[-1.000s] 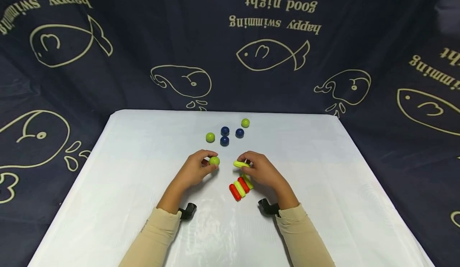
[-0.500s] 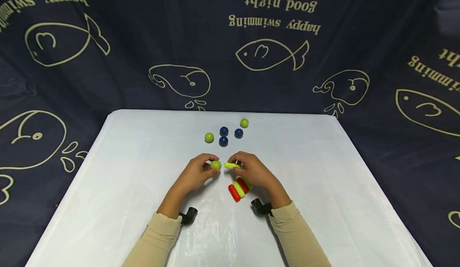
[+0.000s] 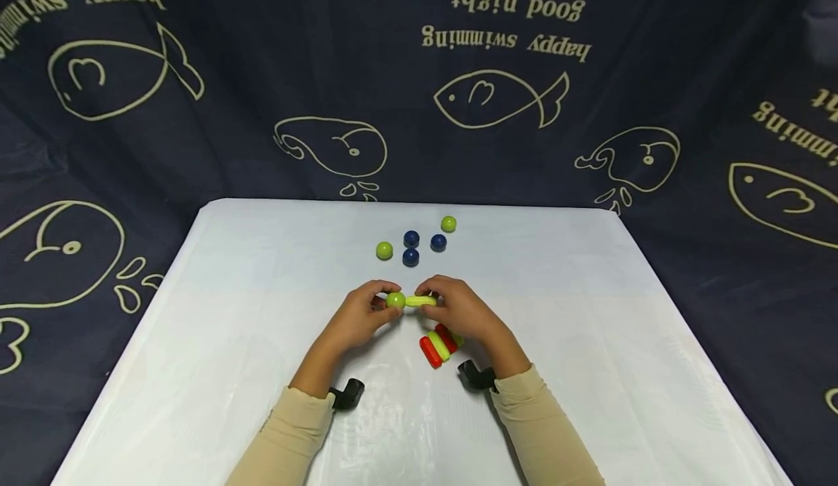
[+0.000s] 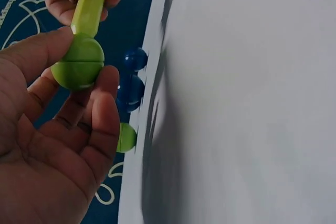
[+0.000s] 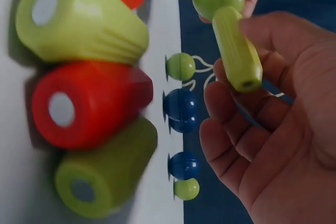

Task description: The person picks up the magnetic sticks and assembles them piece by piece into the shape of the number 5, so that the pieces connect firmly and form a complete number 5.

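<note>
My left hand (image 3: 358,316) pinches a green ball (image 4: 79,61) between thumb and fingers. A yellow-green ribbed rod (image 5: 236,51) is held by my right hand (image 3: 461,310), its far end meeting the ball, so the two form one line above the table. In the right wrist view the rod's near end shows a small dark spot. Below my right hand lies a row of rods: a red rod (image 3: 430,352), a yellow-green rod (image 3: 439,345) and another red rod (image 3: 447,338), with one more yellow-green rod (image 5: 105,169) partly hidden in the head view.
Beyond the hands, three dark blue balls (image 3: 410,257) sit grouped on the white table (image 3: 275,268). One green ball (image 3: 384,250) is left of them, another green ball (image 3: 448,224) behind. A dark cloth with fish drawings (image 3: 340,49) hangs around the table's far side.
My right hand has moved left with the yellow-green rod, and the gap to the green ball has closed. My left hand has shifted slightly right and nearer, still pinching the ball.
</note>
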{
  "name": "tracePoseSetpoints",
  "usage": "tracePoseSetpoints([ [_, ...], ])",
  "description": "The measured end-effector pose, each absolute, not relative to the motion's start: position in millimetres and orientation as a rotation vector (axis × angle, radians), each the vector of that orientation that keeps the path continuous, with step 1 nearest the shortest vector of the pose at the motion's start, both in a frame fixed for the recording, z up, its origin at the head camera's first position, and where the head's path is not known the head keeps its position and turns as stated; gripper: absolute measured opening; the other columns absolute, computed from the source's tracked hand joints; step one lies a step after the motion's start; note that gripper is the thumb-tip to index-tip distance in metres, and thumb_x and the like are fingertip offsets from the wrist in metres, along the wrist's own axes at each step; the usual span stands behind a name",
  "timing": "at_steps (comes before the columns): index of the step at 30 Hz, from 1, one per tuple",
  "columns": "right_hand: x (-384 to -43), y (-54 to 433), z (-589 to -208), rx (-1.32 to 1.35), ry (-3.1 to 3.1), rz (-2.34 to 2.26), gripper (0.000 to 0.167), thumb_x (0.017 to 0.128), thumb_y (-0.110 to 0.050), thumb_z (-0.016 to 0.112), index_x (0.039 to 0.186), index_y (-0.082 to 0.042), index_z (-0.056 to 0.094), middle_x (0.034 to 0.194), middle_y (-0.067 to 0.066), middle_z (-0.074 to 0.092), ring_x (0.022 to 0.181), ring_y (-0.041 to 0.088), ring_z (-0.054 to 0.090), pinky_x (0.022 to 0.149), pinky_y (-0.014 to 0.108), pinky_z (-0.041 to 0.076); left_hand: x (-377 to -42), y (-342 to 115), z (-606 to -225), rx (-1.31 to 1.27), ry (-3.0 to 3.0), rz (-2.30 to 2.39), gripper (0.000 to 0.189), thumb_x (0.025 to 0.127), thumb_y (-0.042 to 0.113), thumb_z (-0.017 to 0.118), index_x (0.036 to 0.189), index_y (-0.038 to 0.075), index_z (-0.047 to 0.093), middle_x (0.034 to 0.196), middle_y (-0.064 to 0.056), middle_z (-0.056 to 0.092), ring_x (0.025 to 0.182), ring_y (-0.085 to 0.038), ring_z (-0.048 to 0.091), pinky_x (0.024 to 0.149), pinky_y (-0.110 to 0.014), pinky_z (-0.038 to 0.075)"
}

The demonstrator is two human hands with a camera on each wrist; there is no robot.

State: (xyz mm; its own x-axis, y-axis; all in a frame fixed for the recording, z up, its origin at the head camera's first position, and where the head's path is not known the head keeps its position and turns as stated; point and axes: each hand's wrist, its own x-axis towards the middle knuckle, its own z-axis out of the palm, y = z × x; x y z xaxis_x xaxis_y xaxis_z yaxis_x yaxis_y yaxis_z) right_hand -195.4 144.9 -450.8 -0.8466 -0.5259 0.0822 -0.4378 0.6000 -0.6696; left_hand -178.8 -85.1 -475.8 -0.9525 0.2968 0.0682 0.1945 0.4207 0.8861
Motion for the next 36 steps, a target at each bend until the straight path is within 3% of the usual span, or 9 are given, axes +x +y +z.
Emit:
tracePoseSetpoints([
  [6, -202, 151, -447, -0.760, 2.707, -1.042, 0.021, 0.092, -0.017, 0.071, 0.112, -0.011, 0.068, 0.107, -0.002, 0.065, 0.097, 0.016, 0.058, 0.085, 0.036, 0.051, -183, -91, -482, 0.339, 2.544, 1.633, 0.036, 0.089, 0.013, 0.075, 0.124, 0.008, 0.065, 0.123, -0.007, 0.063, 0.094, -0.019, 0.062, 0.080, -0.035, 0.051],
  [19, -240, 169, -446, -0.740, 2.776, -1.052, 0.023, 0.093, -0.015, 0.070, 0.114, -0.004, 0.068, 0.112, 0.012, 0.066, 0.096, 0.021, 0.061, 0.083, 0.039, 0.049, -183, -95, -487, 0.288, 2.536, 1.646, 0.037, 0.089, 0.013, 0.075, 0.125, 0.008, 0.065, 0.124, -0.009, 0.063, 0.097, -0.020, 0.062, 0.083, -0.037, 0.050],
  [36, -325, 190, -462, -0.401, 2.905, -1.173, 0.028, 0.095, -0.015, 0.067, 0.120, -0.002, 0.064, 0.122, 0.013, 0.061, 0.104, 0.029, 0.060, 0.084, 0.044, 0.048, -185, -96, -494, 0.303, 2.557, 1.633, 0.036, 0.089, 0.010, 0.075, 0.123, 0.008, 0.066, 0.120, -0.009, 0.064, 0.091, -0.017, 0.059, 0.078, -0.034, 0.049],
])
